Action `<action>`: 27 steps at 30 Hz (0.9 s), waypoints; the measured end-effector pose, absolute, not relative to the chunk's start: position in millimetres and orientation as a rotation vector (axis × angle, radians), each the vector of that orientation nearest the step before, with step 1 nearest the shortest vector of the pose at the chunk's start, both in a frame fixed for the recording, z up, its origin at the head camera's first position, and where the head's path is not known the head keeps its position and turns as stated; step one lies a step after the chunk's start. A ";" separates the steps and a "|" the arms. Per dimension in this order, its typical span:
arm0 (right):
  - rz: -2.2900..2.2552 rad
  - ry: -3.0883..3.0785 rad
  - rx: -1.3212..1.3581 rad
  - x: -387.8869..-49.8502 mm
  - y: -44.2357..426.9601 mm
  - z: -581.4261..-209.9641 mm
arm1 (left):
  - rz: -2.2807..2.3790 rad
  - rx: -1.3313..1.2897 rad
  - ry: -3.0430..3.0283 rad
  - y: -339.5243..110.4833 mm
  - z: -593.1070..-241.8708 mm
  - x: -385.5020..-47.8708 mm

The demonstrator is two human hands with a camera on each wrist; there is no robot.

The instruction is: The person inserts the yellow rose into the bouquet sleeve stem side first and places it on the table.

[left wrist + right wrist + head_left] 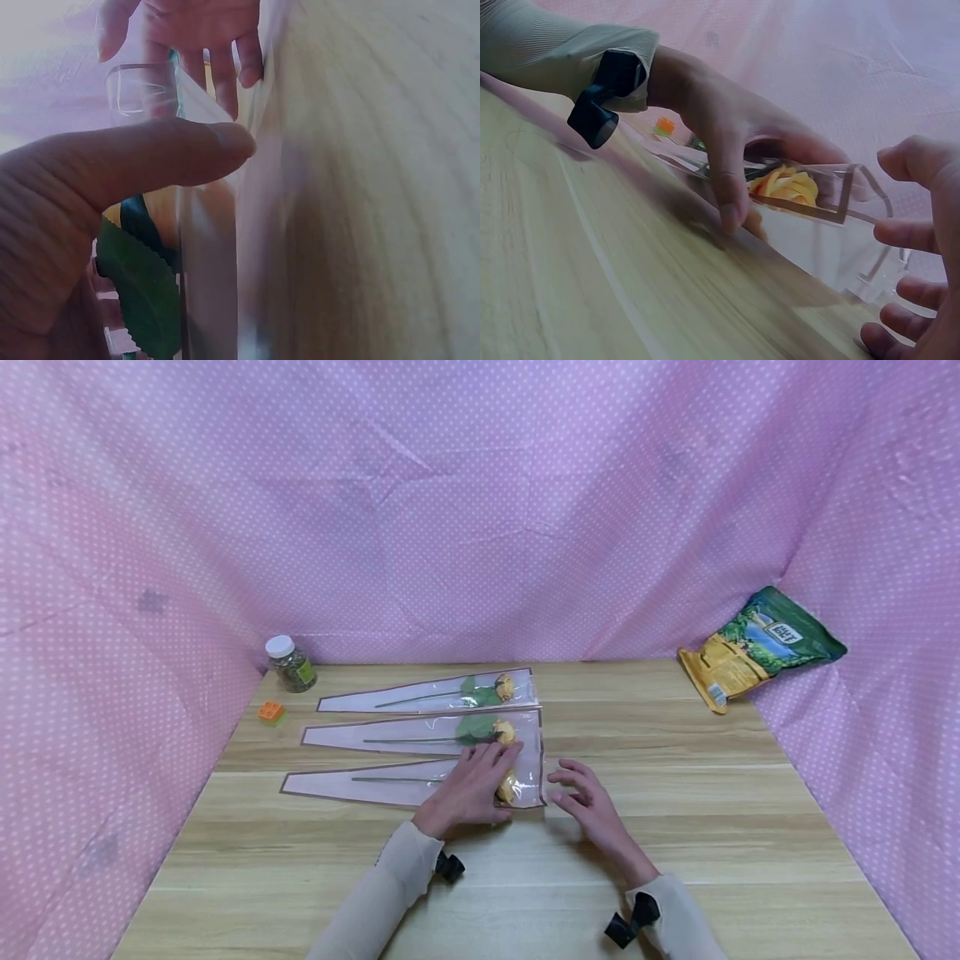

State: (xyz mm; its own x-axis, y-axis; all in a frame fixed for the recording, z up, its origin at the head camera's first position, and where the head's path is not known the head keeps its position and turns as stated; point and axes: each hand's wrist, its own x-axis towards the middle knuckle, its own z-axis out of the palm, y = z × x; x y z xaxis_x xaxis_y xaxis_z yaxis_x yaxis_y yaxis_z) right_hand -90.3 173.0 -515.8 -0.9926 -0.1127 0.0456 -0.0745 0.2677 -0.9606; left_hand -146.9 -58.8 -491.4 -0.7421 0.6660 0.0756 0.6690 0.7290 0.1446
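Observation:
Three yellow roses in clear tapered sleeves with brown borders lie side by side, their narrow ends to the left: the far sleeve (360, 702), the middle sleeve (341, 736) and the near sleeve (330, 782). My left hand (468, 787) rests over the near sleeve by its rose (787, 186). Its thumb (180, 154) lies on the near side, with the other fingers reaching across toward the middle rose (505, 730). Just off the sleeves' wide ends, my right hand (588, 802) hovers with loosely bent, spread fingers and holds nothing.
At the back left stand a white-lidded jar (292, 667) and an orange and green toy block (272, 713). A green and yellow packet (761, 647) leans against the pink dotted cloth (480, 527) at the back right. The wooden table (675, 777) lies beneath.

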 end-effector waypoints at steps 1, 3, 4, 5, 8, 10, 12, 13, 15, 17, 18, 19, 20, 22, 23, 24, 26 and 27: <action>-1.875 2.483 -0.170 -90.6 174.2 -515.7 | -0.245 -1.118 -2.901 -58.9 -491.9 -147.0; -1.879 2.479 -0.143 -91.3 176.5 -515.3 | -0.236 -1.111 -2.906 -58.6 -492.9 -147.3; -1.881 2.475 -0.132 -91.6 177.6 -515.0 | -0.236 -1.111 -2.909 -58.4 -493.2 -147.3; -1.886 2.469 -0.121 -91.9 178.6 -514.6 | -0.236 -1.113 -2.913 -58.2 -493.5 -147.2; -1.897 2.459 -0.096 -92.6 181.2 -513.5 | -0.237 -1.126 -2.926 -57.3 -494.1 -146.8; -1.894 2.462 -0.075 -93.3 182.7 -513.4 | -0.233 -1.134 -2.931 -56.3 -494.5 -146.6; -1.894 2.466 -0.066 -93.9 184.1 -513.1 | -0.222 -1.138 -2.937 -55.5 -494.8 -146.2; -1.892 2.469 -0.063 -94.5 184.9 -513.3 | -0.215 -1.139 -2.939 -55.3 -495.2 -146.2; -1.894 2.474 -0.062 -95.5 186.5 -513.5 | -0.219 -1.135 -2.950 -54.6 -495.1 -146.0; -1.893 2.478 -0.061 -96.3 188.9 -513.3 | -0.225 -1.130 -2.960 -54.2 -495.0 -145.7; -1.890 2.483 -0.057 -96.7 190.2 -513.1 | -0.228 -1.128 -2.962 -53.9 -495.1 -145.6; -1.894 2.476 -0.054 -96.8 191.7 -512.6 | -0.230 -1.124 -2.965 -53.8 -495.1 -145.4; -1.900 2.474 -0.052 -96.9 193.5 -512.1 | -0.233 -1.121 -2.967 -53.7 -494.9 -145.1; -1.919 2.458 -0.042 -97.6 197.7 -510.4 | -0.232 -1.120 -2.966 -54.0 -494.3 -144.6; -1.931 2.450 -0.040 -98.0 200.1 -509.3 | -0.238 -1.122 -2.967 -54.3 -493.8 -144.3; -1.941 2.446 -0.034 -98.6 202.7 -508.2 | -0.249 -1.124 -2.964 -54.9 -492.8 -144.0; -1.959 2.442 -0.024 -100.6 209.1 -506.5 | -0.285 -1.131 -2.957 -56.8 -490.3 -144.0; -1.968 2.441 -0.014 -101.7 212.8 -505.6 | -0.309 -1.134 -2.957 -58.0 -488.7 -144.2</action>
